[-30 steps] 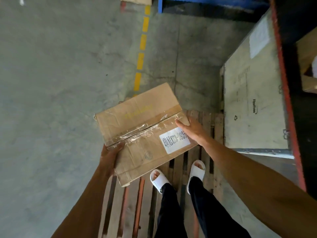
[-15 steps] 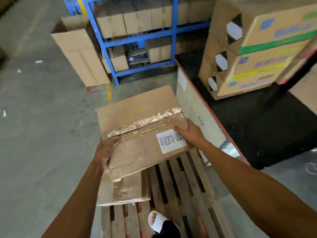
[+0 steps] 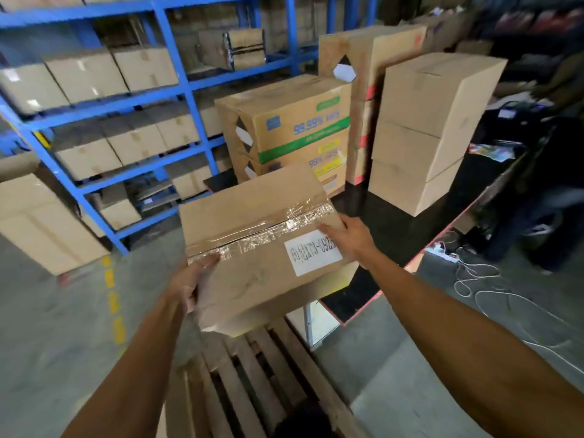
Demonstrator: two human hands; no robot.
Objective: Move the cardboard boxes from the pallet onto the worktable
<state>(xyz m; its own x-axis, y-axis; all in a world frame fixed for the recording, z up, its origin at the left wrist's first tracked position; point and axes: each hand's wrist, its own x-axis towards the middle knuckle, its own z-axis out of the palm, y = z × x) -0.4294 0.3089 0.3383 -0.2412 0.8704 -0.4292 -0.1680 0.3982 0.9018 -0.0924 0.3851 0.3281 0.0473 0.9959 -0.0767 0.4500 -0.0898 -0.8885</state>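
I hold a taped cardboard box with a white printed label in the air, above the pallet's far end and the near corner of the worktable. My left hand grips its near-left edge; my right hand presses on its right side next to the label. The wooden pallet lies below, between my arms. The black-topped worktable with a red edge stands just beyond and right of the box. On it are stacked printed boxes and a plain brown stack.
Blue shelving full of cartons fills the left background. A large carton stands on the floor at left, by a dashed yellow line. White cables lie on the floor right of the table. A person stands at far right.
The view has swung up from the floor and pallet toward the worktable and shelving. The box has stayed in both hands and now hangs over the table's near corner.
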